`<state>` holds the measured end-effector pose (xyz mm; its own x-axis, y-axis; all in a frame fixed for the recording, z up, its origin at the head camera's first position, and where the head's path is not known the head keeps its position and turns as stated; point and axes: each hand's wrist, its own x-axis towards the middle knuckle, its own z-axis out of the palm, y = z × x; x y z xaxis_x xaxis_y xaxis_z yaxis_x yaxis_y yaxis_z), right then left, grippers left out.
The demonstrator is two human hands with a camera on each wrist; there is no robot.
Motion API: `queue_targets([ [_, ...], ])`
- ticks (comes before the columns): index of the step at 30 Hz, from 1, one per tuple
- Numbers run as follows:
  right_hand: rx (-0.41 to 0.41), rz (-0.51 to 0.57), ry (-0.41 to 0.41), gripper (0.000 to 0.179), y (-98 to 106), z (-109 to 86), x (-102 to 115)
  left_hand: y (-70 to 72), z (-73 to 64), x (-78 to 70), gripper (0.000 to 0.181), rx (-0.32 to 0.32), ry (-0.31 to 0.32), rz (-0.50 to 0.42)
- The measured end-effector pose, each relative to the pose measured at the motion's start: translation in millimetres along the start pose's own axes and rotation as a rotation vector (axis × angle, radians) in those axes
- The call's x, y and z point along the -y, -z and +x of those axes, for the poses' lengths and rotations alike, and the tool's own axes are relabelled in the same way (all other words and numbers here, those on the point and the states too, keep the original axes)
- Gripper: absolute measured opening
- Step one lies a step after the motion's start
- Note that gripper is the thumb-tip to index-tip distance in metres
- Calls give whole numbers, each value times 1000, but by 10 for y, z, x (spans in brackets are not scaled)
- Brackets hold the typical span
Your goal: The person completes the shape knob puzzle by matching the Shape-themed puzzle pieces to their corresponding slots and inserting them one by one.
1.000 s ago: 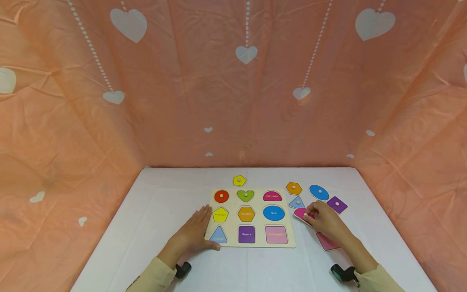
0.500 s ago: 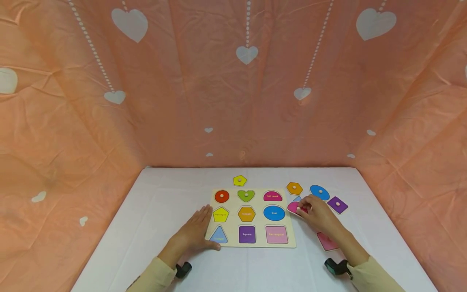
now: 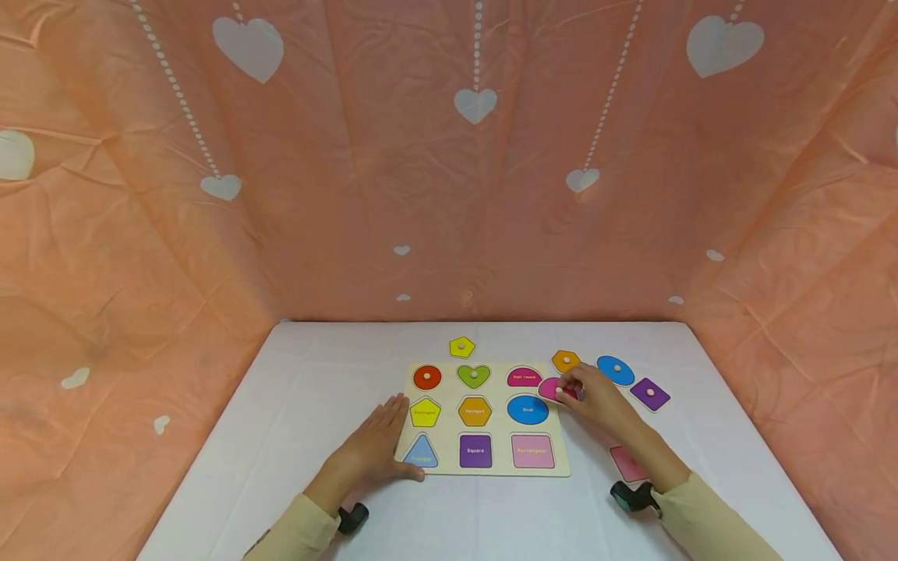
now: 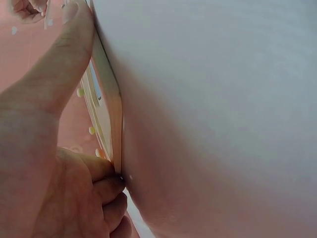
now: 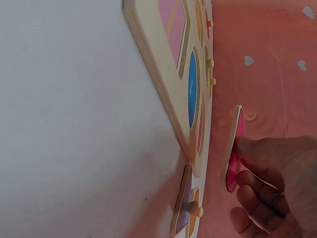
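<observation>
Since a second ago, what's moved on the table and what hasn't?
The right hand has carried the pink half-round piece from the table toward the puzzle board, lifting it to the board's right edge, near the half-round slot. The left hand stays flat at the board's left edge; the other loose pieces haven't moved.

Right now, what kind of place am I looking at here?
Probably a small tabletop play or recording booth rather than an ordinary room. A white table is closed in on three sides by a peach curtain printed with white hearts, and a wooden shape puzzle board lies on it, loose pieces beside it.
</observation>
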<state>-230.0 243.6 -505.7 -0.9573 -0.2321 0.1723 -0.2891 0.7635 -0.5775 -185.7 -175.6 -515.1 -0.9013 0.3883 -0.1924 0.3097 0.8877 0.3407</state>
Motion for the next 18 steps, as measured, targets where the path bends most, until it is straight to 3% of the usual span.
queue_targets([
  [18, -9, -16, 94, 15, -110, 293, 82, 23, -13, -10, 134, -8, -16, 5],
])
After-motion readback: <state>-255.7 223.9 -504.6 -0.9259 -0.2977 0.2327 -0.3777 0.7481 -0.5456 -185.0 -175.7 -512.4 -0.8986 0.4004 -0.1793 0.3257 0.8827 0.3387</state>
